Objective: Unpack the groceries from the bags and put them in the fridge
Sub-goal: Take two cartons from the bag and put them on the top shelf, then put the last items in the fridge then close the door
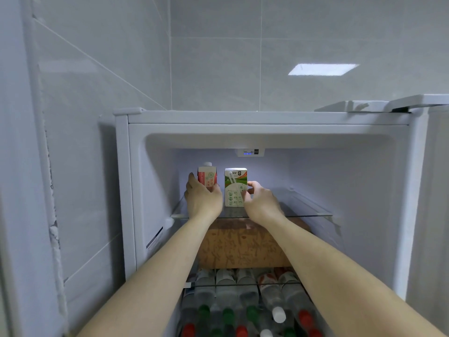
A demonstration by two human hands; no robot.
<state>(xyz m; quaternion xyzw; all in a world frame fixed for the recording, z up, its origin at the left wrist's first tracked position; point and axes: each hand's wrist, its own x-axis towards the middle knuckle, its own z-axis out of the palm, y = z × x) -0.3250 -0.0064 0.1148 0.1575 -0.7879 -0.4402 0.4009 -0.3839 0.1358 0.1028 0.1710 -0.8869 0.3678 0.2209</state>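
red carton (pixel 207 178) in left hand (pixel 203 198), green carton (pixel 235 188) in right hand (pixel 260 200), top shelf (pixel 306 210)

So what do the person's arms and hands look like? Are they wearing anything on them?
Both arms are bare all the way down from the bottom edge of the picture: no sleeves show. The left hand and the right hand have no gloves, and no watch, bracelet or ring can be seen on the wrists or fingers. No markings show on either arm.

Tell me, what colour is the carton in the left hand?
The carton is red and white, seen in the head view.
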